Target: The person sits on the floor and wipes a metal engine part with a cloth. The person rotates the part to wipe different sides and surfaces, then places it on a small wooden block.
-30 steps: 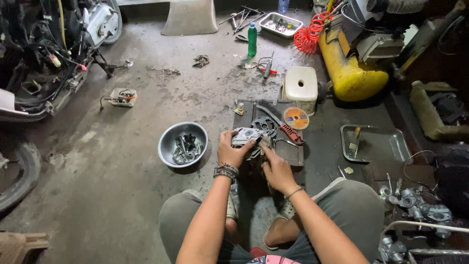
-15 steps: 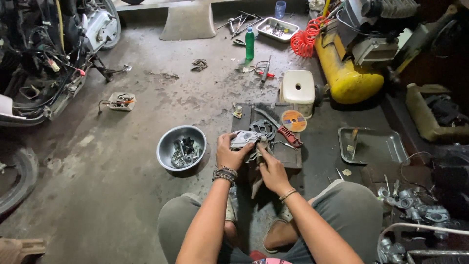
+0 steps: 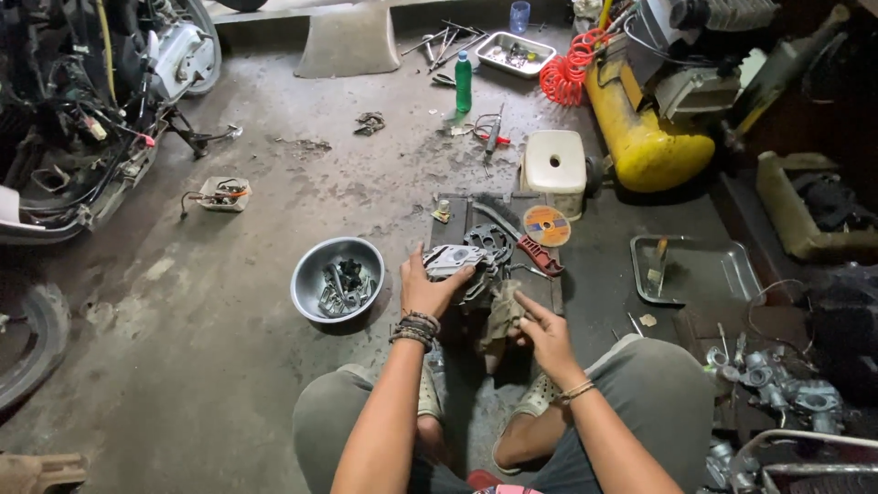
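The left hand (image 3: 428, 291) gripped a grey engine part (image 3: 462, 263) above the dark board (image 3: 445, 229) on the floor, fingers closed around it. The right hand (image 3: 545, 331) pinched a dirty rag (image 3: 501, 316) against it.

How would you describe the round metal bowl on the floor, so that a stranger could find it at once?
Start from the long yellow cylindrical tank at the right and look left across the grey concrete floor. Past the left hand, which grips a grey metal engine part, sits the round grey metal bowl. It alone is round and deep and holds small dark metal parts; the other containers are flat rectangular trays.
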